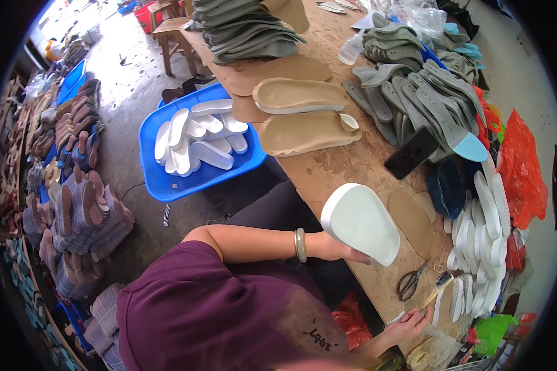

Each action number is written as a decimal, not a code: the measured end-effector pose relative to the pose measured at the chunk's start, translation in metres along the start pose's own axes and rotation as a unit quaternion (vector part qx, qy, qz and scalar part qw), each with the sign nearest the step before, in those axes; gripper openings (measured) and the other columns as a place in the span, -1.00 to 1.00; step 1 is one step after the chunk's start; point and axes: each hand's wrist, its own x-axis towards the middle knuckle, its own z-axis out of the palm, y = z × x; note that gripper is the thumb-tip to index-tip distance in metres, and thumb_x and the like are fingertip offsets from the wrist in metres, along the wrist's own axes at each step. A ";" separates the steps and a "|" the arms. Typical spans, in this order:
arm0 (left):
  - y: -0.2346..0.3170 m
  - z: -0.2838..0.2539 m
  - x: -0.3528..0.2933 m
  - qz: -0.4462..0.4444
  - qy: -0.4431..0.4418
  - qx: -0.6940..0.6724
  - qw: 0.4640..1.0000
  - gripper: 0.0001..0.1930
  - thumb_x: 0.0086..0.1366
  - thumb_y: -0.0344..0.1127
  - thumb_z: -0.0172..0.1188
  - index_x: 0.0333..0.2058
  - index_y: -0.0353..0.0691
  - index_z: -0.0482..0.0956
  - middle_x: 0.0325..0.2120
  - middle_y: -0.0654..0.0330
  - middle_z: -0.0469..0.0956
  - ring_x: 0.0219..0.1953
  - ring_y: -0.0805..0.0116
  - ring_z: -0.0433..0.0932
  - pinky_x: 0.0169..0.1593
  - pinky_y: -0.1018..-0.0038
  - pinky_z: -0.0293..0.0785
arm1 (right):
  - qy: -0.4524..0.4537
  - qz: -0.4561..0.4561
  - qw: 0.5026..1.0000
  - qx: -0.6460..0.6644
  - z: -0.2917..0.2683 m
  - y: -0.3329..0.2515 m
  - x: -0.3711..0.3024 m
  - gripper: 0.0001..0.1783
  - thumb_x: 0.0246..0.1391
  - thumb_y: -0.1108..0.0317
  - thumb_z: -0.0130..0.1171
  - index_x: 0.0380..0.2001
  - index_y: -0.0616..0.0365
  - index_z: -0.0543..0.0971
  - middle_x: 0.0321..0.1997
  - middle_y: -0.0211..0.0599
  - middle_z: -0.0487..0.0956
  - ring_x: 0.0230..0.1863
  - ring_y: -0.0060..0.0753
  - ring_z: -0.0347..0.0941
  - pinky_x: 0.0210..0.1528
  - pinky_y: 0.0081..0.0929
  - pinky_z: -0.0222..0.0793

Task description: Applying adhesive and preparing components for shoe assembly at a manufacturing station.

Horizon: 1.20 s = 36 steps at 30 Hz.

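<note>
My left hand (335,247), below a bracelet, grips a white shoe sole (360,222) from beneath, raised over the table's near edge. At the lower right, my right hand (408,325) has its fingers closed round the thin handle of a small brush (440,284), whose dark head points away from me. Black-handled scissors (410,284) lie on the table between the two hands. Past the sole, flat tan insole pieces (411,219) rest on the wood. Two tan insoles on white soles (309,133) lie farther up the table, a small white cup (349,122) on the nearer one.
White soles stand in rows (483,229) at the right, beside a dark blue bowl (447,188). A phone (411,153) leans near grey soles (414,99). More grey soles are stacked (244,31) at the far end. A blue tub (161,191) of white soles is left of the table.
</note>
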 end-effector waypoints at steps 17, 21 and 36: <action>0.018 -0.043 0.010 0.027 0.035 0.006 0.999 0.34 -0.12 -0.25 0.59 0.42 -0.25 -0.32 0.26 -0.05 0.22 0.29 0.10 0.26 0.30 0.15 0.24 | -0.282 -0.288 0.900 -0.165 0.015 -0.021 -0.003 -0.72 -0.18 0.59 0.41 -0.29 0.26 0.65 -0.47 -0.25 0.58 -0.53 -0.50 0.45 -0.50 -0.60 0.30; 0.019 -0.036 0.010 0.012 0.020 -0.023 0.999 0.35 -0.14 -0.19 0.61 0.42 -0.24 -0.30 0.27 -0.05 0.21 0.29 0.11 0.25 0.30 0.15 0.24 | -0.285 -0.309 0.886 -0.194 0.007 -0.028 0.003 -0.72 -0.18 0.59 0.42 -0.29 0.24 0.66 -0.48 -0.26 0.57 -0.54 -0.50 0.44 -0.52 -0.59 0.27; 0.004 -0.003 0.040 -0.299 0.060 -0.460 0.834 0.00 0.21 0.59 -0.30 0.33 -0.15 0.17 0.17 -0.02 0.39 0.13 0.05 0.48 0.18 0.07 0.44 | -0.302 -0.361 0.858 -0.207 0.009 -0.056 0.022 -0.68 -0.22 0.60 0.43 -0.28 0.25 0.67 -0.47 -0.26 0.57 -0.50 -0.40 0.46 -0.46 -0.56 0.32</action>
